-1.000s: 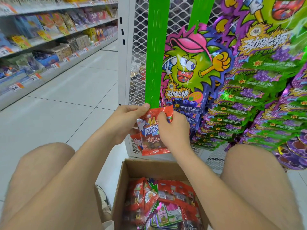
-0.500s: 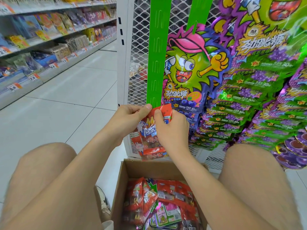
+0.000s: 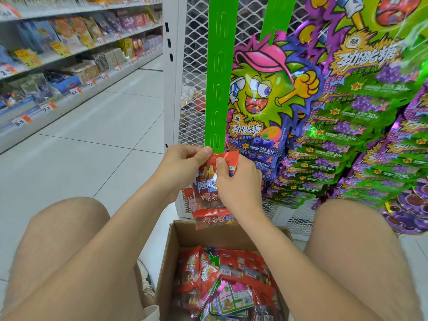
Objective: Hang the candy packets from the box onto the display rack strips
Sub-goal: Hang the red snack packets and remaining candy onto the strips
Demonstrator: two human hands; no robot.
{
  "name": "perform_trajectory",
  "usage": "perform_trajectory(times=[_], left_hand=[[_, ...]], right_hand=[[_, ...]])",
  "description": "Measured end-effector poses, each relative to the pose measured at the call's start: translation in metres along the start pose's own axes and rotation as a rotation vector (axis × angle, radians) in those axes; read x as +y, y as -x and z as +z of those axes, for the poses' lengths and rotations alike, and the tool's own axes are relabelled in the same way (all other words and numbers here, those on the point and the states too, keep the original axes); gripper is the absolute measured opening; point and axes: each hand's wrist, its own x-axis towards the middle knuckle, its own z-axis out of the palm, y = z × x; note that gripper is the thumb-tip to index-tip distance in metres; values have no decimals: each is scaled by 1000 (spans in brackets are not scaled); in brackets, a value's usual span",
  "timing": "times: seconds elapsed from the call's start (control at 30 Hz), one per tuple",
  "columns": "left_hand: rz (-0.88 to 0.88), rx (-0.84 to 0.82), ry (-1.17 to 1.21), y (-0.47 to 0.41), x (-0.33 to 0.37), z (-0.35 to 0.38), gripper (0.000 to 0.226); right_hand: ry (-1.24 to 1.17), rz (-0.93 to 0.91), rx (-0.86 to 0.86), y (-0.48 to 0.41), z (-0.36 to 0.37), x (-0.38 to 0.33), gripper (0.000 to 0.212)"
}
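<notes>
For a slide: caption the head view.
Left hand and right hand pinch a red packet at the green strip, above the box.

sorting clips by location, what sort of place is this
Most likely a supermarket or convenience-store aisle: long shelves of packaged goods with orange price tags along their edges, and a red candy packet held at a green plastic hanging strip on a white mesh rack.

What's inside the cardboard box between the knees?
The cardboard box holds red candy packets and some green-labelled packets. Its floor and lower layers are covered by them.
</notes>
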Motion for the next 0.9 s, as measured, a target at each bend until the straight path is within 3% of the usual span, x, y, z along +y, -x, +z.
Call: perform_trajectory(times=[0.37,0.47,0.53,0.57,0.63,0.7,0.73,0.8,0.9], left_hand=[[76,-3,-26,1,-2,0,32],[242,32,-283,-1,-12,0,26],[383,93,-518,-4,-22,1,12],[438,128,-606,-3,-27,4,28],[513,201,-697,3,-38,12,62],[565,303,-742,13,-48,22,67],[596,335,-792,16,-55,28,61],[613,186,-873,22,-70,38,42],[410,-393,-949,26,-86,46,17]], right_hand=[[145,95,-75,4,4,17,40],[145,53,-6,5,0,21,27],[184,33,7,7,-7,24,37],[229,37,-24,8,-11,27,40],[343,52,-186,8,-17,38,29],[443,123,-468,7,-22,53,10],[481,150,-631,8,-23,64,16],[560,198,-918,11,-22,89,22],[662,323,-1099,28,-9,145,21]])
